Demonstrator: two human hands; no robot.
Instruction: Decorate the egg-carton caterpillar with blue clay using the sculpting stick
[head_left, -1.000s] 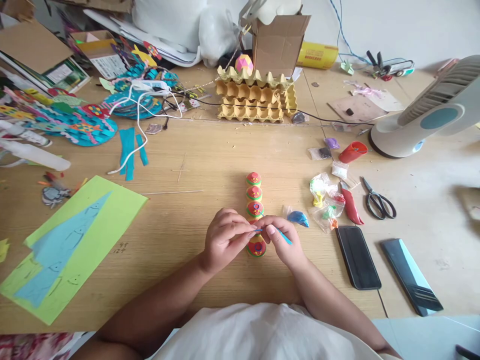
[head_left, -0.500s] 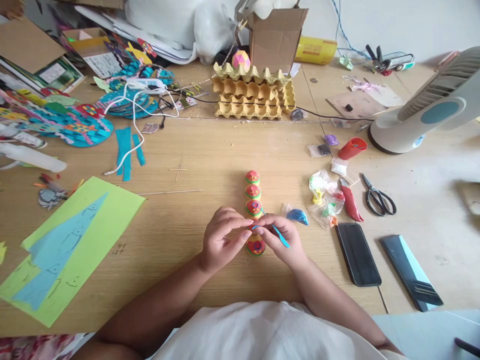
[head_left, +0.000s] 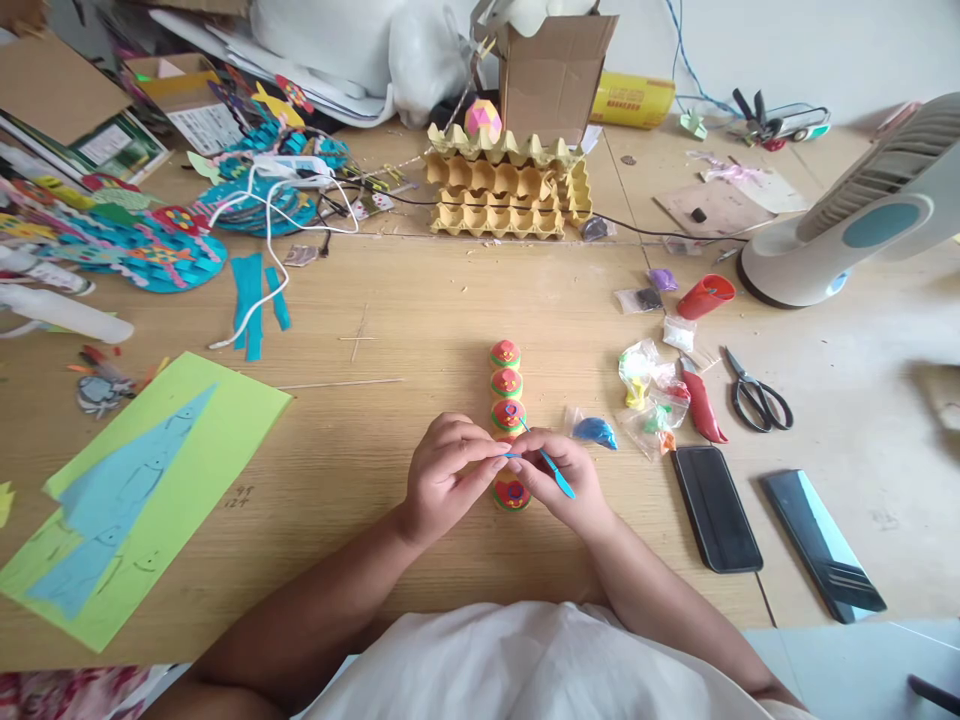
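Note:
Over a column of red, green and yellow egg-carton cups (head_left: pixel 506 383), my two hands meet fingertip to fingertip. A thin blue strip (head_left: pixel 512 456) is pinched between the thumb and forefinger of my left hand (head_left: pixel 454 465); its other end reaches the fingertips of my right hand (head_left: pixel 562 475). My right hand also holds a blue modelling tool (head_left: pixel 556 474), which slants across its fingers. Blue rings lie on two of the cups. The hands partly cover the cups between those two. A bag of blue clay (head_left: pixel 596 432) lies right of the column.
Clay bags (head_left: pixel 660 410), a red cup (head_left: pixel 705 296), scissors (head_left: pixel 759 400) and a phone (head_left: pixel 718 510) lie to the right, with a white fan (head_left: pixel 802 260) behind them. Green paper (head_left: pixel 225 420) is at the left. Egg cartons (head_left: pixel 499 215) stand at the back.
The fingertips of my hands have shifted slightly, and the blue strip between them now shows straighter. The blue tool has tilted a little and moved slightly left.

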